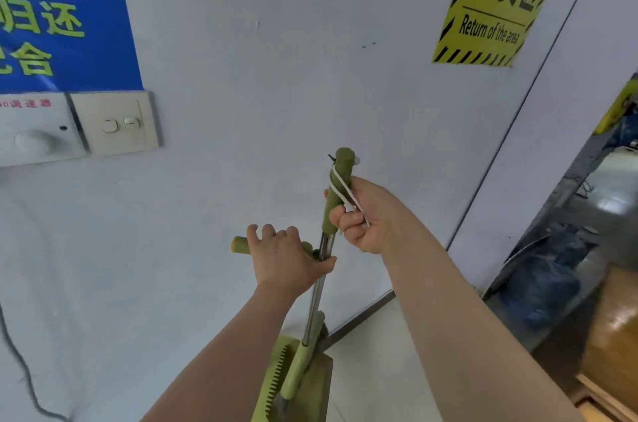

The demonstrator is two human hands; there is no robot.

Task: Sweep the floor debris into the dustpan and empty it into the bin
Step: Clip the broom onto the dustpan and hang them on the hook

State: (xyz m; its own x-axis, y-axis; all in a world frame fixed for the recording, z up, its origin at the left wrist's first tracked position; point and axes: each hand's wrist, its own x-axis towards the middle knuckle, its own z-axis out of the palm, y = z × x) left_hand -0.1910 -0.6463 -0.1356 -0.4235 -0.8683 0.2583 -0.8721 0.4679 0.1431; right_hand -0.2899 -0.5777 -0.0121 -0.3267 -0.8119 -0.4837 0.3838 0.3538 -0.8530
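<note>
Pale grey wall [276,83] fills most of the head view, carrying a blue sign [58,10] at upper left, a switch plate [115,123] below it, and a yellow hazard sign [497,0] at upper right; a doorway at the right edge opens onto a dark bag [542,280] on the floor. I see the broom and dustpan set standing against the wall at bottom centre, the green dustpan [293,383] with its comb teeth low in frame and resting near the wall's base. My right hand [362,218] is curled closed around the green grip of the broom handle [336,193], with a white cord [345,192] looped over the grip and caught under the fingers. My left hand [283,259] is wrapped over the dustpan handle [241,245], a short green grip pointing left, with the thumb hooked toward the metal shaft [321,280]. Both forearms reach forward and up, the right higher than the left. I judge the step in hand to be separating the two tools before any sweeping begins. To do this well, I hold the dustpan steady with the left, draw the broom straight along its shaft so it unclips cleanly, and keep the cord clear of the fingers. No debris or bin is identifiable in this view; whether the dark bag serves as one I cannot tell.
</note>
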